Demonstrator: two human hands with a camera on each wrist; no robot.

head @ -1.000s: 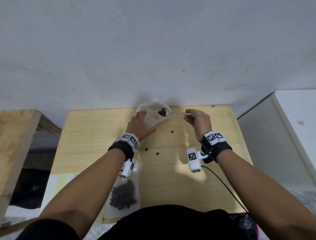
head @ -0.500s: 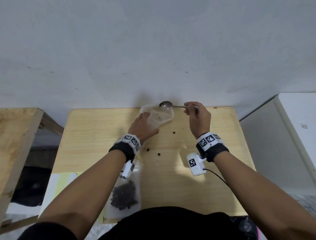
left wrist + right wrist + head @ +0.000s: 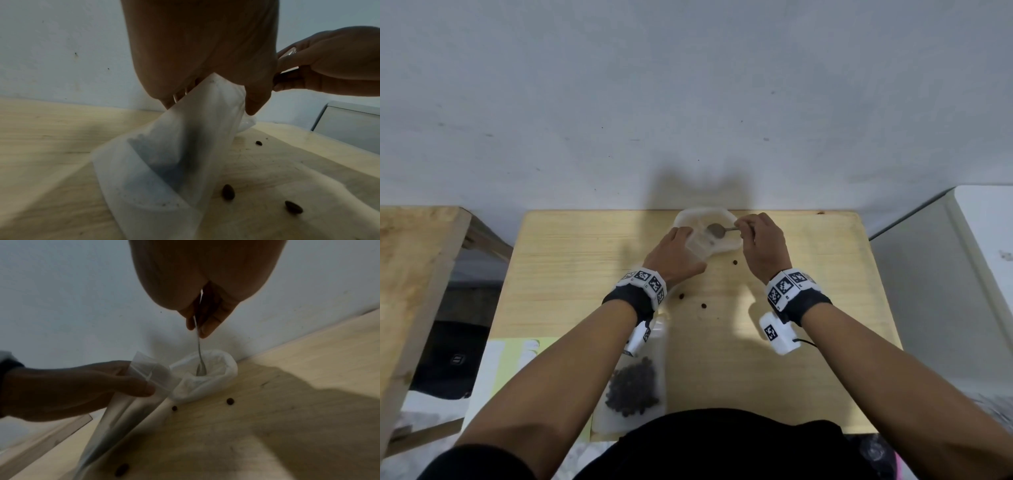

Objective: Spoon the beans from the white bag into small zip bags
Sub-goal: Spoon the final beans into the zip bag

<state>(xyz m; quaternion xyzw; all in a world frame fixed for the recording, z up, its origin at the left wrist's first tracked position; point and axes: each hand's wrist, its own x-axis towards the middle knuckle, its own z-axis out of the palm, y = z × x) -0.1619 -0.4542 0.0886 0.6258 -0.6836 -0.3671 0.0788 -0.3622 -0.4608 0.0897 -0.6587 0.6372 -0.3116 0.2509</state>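
Head view shows both forearms reaching over the pale wooden worktop (image 3: 571, 274) toward its far edge, each wrist wearing a black band with white coded tags. The left hand (image 3: 674, 257) lies knuckles-up, and its grip is a pinch of thumb and curled fingers on the top of a small clear plastic zip bag (image 3: 164, 162), which slopes from that hand down to the worktop, its lower end resting on the wood; in the left wrist view a dark shadowy patch shows through its lower part, but whether that is beans I cannot tell. The right hand (image 3: 763, 246) is arched above, its grip closed round the handle of a thin metal spoon (image 3: 198, 347), fingertips and thumb pinching it, so that the spoon hangs bowl-down. The spoon's bowl sits inside the open, rolled-down mouth of the crumpled white plastic bag (image 3: 213, 379), which stands at the middle of the far edge, touching the zip bag's upper end. Three loose dark beans (image 3: 703, 305) lie scattered on the bare wood nearer than the bags. Near the front edge, under the left forearm, a second clear zip bag (image 3: 633, 387) lies flat with a heap of dark beans in it.
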